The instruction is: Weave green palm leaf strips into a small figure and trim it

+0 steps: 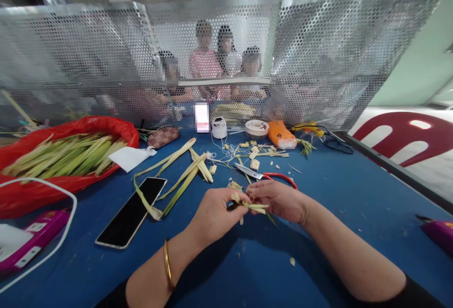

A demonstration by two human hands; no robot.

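Between my two hands is a small bundle of pale green leaf strips (257,208), held just above the blue table. My left hand (217,211), with a gold bangle on the wrist, pinches the bundle between thumb and fingers. My right hand (278,198) closes on the same bundle from the other side; its fingertips are partly hidden. Just beyond the right hand lie red-handled scissors (279,176), blades apart and pointing left. Long husk-like leaf strips (184,183) are strewn left of the scissors, one lying across a black phone (132,213). Cut leaf scraps (255,164) lie behind the scissors.
A red plastic bag (132,131) full of leaves stands at left, near a purple power strip (31,237) and white cable. Along the back are a thread spool (219,128), a tape roll (257,128) and an orange packet (281,134). Several people sit or stand behind a perforated metal screen (318,53).
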